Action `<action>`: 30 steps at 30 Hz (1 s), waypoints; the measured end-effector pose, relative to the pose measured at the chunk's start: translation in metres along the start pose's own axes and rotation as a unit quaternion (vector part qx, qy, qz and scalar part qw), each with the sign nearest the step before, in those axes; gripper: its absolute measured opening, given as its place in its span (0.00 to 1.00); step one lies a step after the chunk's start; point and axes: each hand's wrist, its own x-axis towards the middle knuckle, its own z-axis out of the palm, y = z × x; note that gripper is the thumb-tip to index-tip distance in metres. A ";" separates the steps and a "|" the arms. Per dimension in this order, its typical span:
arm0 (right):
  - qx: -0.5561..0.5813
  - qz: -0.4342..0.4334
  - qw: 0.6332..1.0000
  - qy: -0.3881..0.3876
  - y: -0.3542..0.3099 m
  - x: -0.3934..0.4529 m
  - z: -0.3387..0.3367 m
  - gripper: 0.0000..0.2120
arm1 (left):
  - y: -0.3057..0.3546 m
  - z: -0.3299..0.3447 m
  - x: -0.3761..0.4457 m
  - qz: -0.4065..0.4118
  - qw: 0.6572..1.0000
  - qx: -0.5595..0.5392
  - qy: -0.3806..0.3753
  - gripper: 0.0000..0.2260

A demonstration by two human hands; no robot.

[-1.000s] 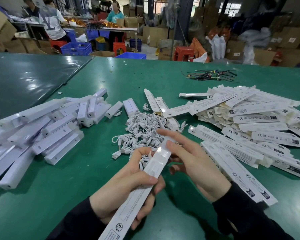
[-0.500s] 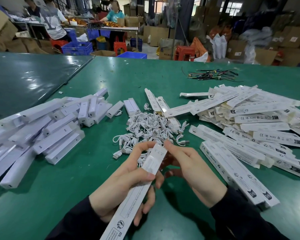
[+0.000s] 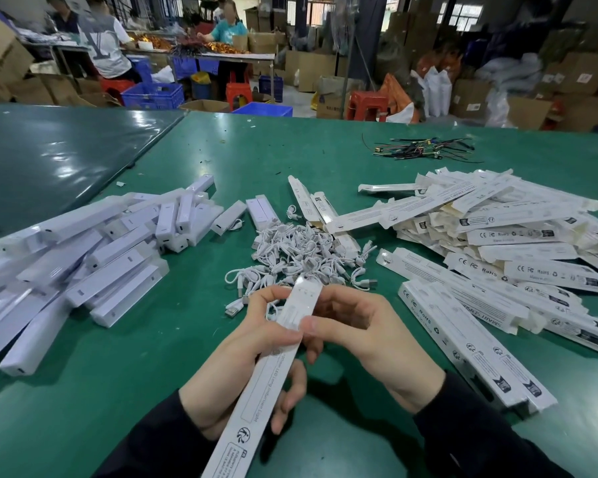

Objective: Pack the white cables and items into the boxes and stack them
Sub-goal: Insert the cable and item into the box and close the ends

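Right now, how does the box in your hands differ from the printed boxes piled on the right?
The held box is up off the green table, gripped by the left hand and right hand; the piled boxes lie loose, crisscrossed. The held one points away from the camera, while those fan out in many directions. Both are long, slim, white, with printed text.

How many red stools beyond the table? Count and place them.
3 red stools: one under the seated person at left, one beside the blue crates, one centre right. Others may be hidden.
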 end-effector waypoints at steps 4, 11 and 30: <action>-0.032 0.012 0.995 0.093 0.004 0.006 -0.008 0.04 | 0.002 0.003 -0.009 0.018 0.996 -0.072 -0.050 0.19; -0.475 -0.026 0.877 0.058 0.023 0.008 -0.026 0.14 | 0.016 -0.001 -0.014 0.074 0.991 -0.113 0.027 0.16; -0.382 -0.177 0.896 0.143 0.011 0.003 -0.017 0.06 | 0.009 0.007 -0.009 0.087 0.989 0.017 0.118 0.19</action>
